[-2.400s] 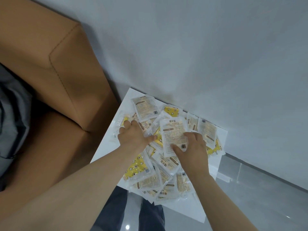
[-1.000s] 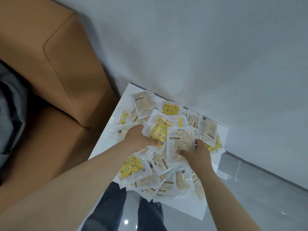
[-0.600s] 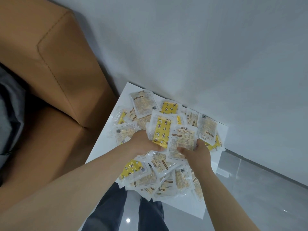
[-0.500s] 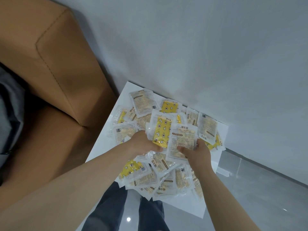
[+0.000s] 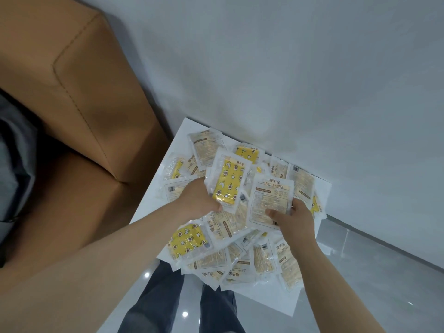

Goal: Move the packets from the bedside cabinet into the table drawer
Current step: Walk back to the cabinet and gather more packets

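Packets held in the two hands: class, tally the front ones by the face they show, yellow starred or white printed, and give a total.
yellow starred packet: 1, in the left hand
white printed packet: 1, in the right hand
Total: 2; any packets hidden behind these are not counted.

— What stayed hidden?
— Most of the bedside cabinet [image 5: 153,200] top lay under the packets [image 5: 242,258], and many packets were buried beneath others.
— And the hands?
— The left hand [image 5: 200,200] fingers were tucked behind a yellow packet [image 5: 228,183]. The smaller print was too blurred to read.
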`<act>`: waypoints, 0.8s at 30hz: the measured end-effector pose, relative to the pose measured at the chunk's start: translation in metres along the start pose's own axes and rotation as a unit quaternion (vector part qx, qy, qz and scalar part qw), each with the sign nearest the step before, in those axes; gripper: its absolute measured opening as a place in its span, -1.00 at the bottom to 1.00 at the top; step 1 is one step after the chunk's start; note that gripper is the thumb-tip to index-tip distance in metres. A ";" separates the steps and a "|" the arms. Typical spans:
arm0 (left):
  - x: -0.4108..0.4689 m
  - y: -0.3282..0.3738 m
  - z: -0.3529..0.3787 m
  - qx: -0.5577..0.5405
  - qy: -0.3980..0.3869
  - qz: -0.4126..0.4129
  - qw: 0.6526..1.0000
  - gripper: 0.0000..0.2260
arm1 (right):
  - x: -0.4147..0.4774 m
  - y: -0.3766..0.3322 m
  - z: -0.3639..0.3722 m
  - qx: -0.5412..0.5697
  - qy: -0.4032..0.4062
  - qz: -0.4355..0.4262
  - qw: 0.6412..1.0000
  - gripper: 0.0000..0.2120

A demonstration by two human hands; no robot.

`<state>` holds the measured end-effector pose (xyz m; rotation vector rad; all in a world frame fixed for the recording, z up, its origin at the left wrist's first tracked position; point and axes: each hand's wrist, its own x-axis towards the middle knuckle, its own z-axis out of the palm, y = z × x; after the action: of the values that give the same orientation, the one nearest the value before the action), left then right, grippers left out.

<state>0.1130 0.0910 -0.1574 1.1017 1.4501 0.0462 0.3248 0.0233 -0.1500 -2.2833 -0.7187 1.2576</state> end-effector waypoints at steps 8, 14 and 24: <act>-0.005 -0.020 -0.052 -0.020 0.073 -0.042 0.996 -0.63 | -0.008 -0.008 0.005 -0.031 0.052 -0.045 0.997 -0.89; -0.005 -0.039 -0.059 -0.038 0.082 -0.049 0.995 -0.61 | -0.021 -0.020 0.001 -0.032 0.060 -0.097 0.993 -0.79; 0.000 -0.054 -0.061 -0.080 0.079 -0.074 0.991 -0.64 | -0.002 -0.040 0.035 -0.196 0.044 -0.146 0.969 -0.81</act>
<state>0.0339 0.0953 -0.1754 0.8732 1.6361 0.1445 0.2841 0.0567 -0.1424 -2.3969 -1.3136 0.9347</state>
